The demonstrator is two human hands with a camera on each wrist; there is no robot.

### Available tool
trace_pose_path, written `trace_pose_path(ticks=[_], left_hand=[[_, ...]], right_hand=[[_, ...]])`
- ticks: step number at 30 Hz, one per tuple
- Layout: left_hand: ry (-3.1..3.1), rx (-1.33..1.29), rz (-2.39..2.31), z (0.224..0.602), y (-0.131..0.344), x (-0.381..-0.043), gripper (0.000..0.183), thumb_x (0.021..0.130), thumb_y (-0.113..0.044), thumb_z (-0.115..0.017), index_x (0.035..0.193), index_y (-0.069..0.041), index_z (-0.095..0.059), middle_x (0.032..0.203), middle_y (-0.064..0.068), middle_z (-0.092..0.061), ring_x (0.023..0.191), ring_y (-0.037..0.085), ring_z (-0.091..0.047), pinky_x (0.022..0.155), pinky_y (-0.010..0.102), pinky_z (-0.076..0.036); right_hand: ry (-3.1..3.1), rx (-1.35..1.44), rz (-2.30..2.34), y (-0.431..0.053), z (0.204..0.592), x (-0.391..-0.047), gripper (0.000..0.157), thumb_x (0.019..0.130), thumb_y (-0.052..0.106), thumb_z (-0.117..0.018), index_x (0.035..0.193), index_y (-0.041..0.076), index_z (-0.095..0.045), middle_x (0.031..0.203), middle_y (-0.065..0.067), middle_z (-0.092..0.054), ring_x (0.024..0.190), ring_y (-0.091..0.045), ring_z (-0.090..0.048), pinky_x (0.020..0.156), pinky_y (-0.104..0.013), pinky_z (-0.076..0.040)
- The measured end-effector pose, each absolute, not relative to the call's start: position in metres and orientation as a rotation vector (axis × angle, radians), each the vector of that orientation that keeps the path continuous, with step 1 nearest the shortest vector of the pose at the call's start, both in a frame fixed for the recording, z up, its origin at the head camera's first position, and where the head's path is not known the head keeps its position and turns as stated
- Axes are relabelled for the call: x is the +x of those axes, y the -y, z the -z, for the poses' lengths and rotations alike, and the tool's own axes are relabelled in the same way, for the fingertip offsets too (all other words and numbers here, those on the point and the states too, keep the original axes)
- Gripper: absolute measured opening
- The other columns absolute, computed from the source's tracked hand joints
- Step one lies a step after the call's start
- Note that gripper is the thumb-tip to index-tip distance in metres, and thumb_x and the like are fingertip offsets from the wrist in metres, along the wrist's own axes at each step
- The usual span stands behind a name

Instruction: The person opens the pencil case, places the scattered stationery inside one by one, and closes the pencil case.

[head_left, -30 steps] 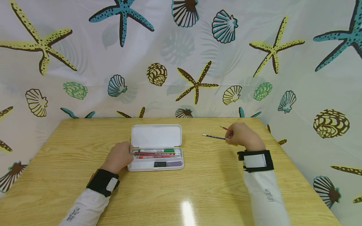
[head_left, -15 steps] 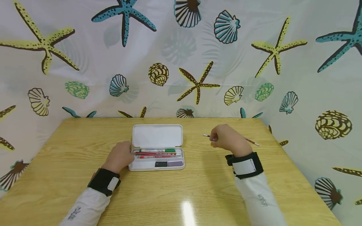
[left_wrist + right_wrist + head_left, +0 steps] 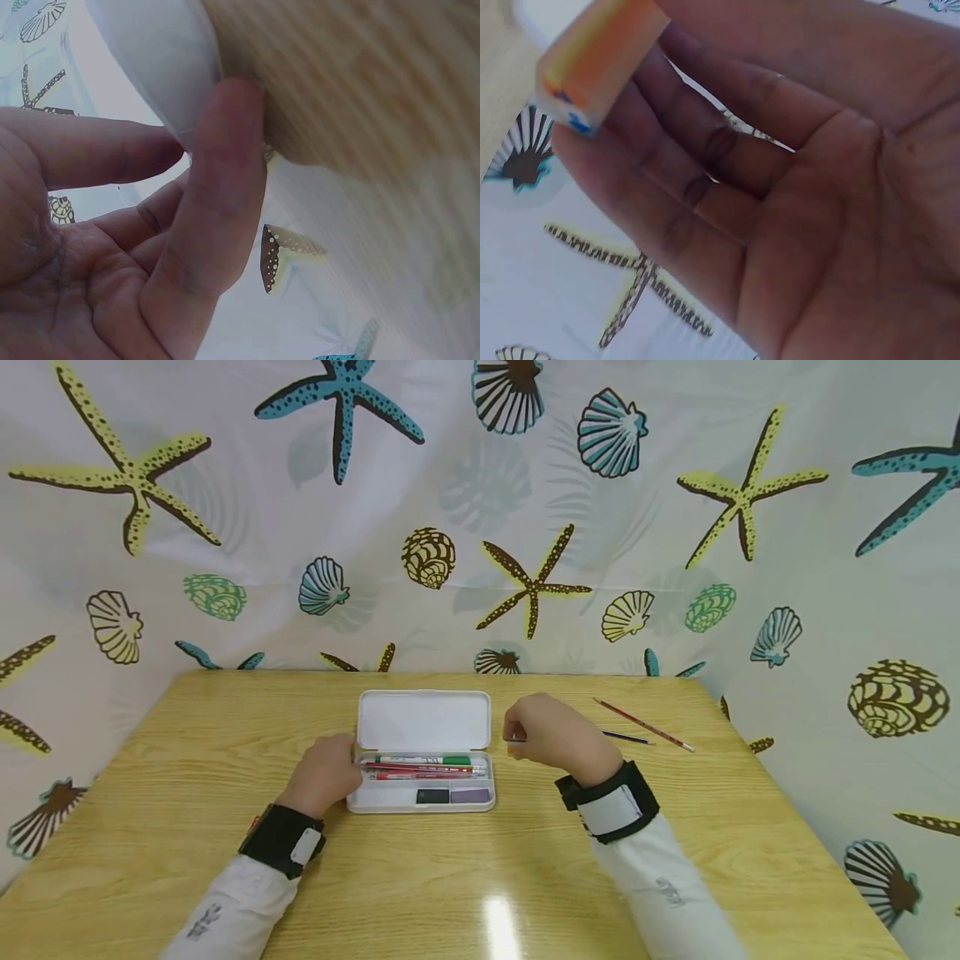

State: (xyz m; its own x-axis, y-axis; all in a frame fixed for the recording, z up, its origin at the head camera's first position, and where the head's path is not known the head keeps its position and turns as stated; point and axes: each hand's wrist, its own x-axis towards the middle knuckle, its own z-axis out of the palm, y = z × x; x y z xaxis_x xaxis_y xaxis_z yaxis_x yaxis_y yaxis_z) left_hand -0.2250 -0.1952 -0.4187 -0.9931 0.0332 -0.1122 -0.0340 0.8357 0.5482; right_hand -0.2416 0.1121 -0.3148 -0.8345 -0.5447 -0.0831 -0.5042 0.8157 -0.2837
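An open white pencil case (image 3: 390, 795) lies left of the table's middle, its lid tipped back. My left hand (image 3: 322, 774) holds the case's left side; the left wrist view shows thumb and finger pinching a white corner (image 3: 169, 67). In the case are a green-capped marker (image 3: 423, 760), several red pencils or pens (image 3: 423, 768), a black block (image 3: 432, 797) and a purple block (image 3: 470, 796). Just right of the lid, my right hand (image 3: 558, 735) pinches an orange-and-yellow eraser (image 3: 604, 56) with a whitish, blue-marked end; its other end is hidden by the fingers.
On the wooden table (image 3: 480, 868), a red pencil (image 3: 648, 727) and a dark pencil (image 3: 628, 737) lie right of my right hand. A cloth (image 3: 420, 635) printed with starfish and shells hangs along the far and side edges.
My right hand has moved left from beside the two pencils to the case with the eraser, uncovering both pencils. The left hand has stayed at the case. The view has shifted slightly.
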Motion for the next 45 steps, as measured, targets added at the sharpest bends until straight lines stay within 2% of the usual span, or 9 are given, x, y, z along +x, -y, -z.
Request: trace_pose_path(ticks=[5,11,18,26,30,35,40,45], left_hand=[[-2.908,0.001,-0.868,0.420,0.196,-0.224,0.004,0.088,0.002,-0.057,0.089,0.005,-0.057,0.078,0.012,-0.056,0.063,0.024,-0.054,0.054,0.031,-0.040],[-2.906,0.012,-0.877,0.421,0.197,-0.224,0.005,0.087,0.003,-0.057,0.091,0.005,-0.058,0.080,0.013,-0.058,0.064,0.024,-0.055,0.054,0.031,-0.041],[-2.912,0.013,-0.864,0.421,0.197,-0.223,0.004,0.087,0.002,-0.058,0.088,0.005,-0.056,0.077,0.012,-0.056,0.063,0.024,-0.054,0.054,0.031,-0.041],[-2.910,0.012,-0.828,0.422,0.197,-0.225,0.005,0.086,0.002,-0.060,0.090,0.004,-0.058,0.076,0.011,-0.056,0.062,0.024,-0.055,0.054,0.030,-0.041],[-2.924,0.018,-0.796,0.422,0.197,-0.226,0.003,0.085,0.002,-0.060,0.086,0.002,-0.057,0.072,0.009,-0.052,0.060,0.022,-0.053,0.053,0.030,-0.039],[-2.942,0.036,-0.786,0.421,0.197,-0.226,0.006,0.085,0.003,-0.058,0.081,-0.001,-0.054,0.068,0.006,-0.045,0.059,0.021,-0.051,0.052,0.030,-0.037],[-2.944,0.046,-0.802,0.420,0.196,-0.225,0.007,0.085,0.003,-0.057,0.080,-0.001,-0.054,0.068,0.006,-0.045,0.058,0.021,-0.050,0.052,0.030,-0.036],[-2.939,0.039,-0.804,0.418,0.196,-0.225,0.007,0.085,0.003,-0.057,0.080,-0.001,-0.053,0.068,0.006,-0.045,0.058,0.021,-0.049,0.052,0.029,-0.036]], right_hand=[[-2.843,-0.958,0.361,-0.085,0.315,-0.237,0.009,0.088,0.008,-0.080,0.095,0.006,-0.076,0.085,0.000,-0.067,0.075,-0.014,-0.058,0.074,-0.032,-0.052],[-2.817,-1.048,0.392,-0.057,0.319,-0.233,0.006,0.091,0.009,-0.078,0.096,0.008,-0.077,0.090,-0.001,-0.070,0.075,-0.013,-0.061,0.074,-0.031,-0.053],[-2.776,-1.176,0.467,-0.028,0.336,-0.234,0.011,0.094,0.012,-0.075,0.104,0.009,-0.078,0.100,-0.002,-0.072,0.086,-0.011,-0.064,0.077,-0.026,-0.052],[-2.754,-1.244,0.421,-0.005,0.361,-0.232,0.013,0.094,0.013,-0.075,0.105,0.008,-0.078,0.097,-0.001,-0.067,0.078,-0.008,-0.056,0.068,-0.019,-0.046],[-2.735,-1.253,0.398,0.004,0.370,-0.232,0.008,0.093,0.016,-0.077,0.099,0.010,-0.078,0.091,0.003,-0.065,0.075,-0.005,-0.055,0.065,-0.017,-0.045],[-2.708,-1.288,0.376,0.013,0.377,-0.233,0.008,0.092,0.014,-0.079,0.099,0.010,-0.079,0.092,0.005,-0.071,0.077,-0.003,-0.058,0.069,-0.016,-0.046],[-2.689,-1.271,0.387,0.018,0.386,-0.235,0.012,0.092,0.012,-0.078,0.103,0.008,-0.080,0.097,0.002,-0.073,0.083,-0.004,-0.061,0.075,-0.017,-0.049],[-2.681,-1.282,0.375,0.024,0.394,-0.237,0.011,0.092,0.013,-0.078,0.101,0.008,-0.079,0.094,0.002,-0.073,0.079,-0.004,-0.060,0.073,-0.018,-0.049]])
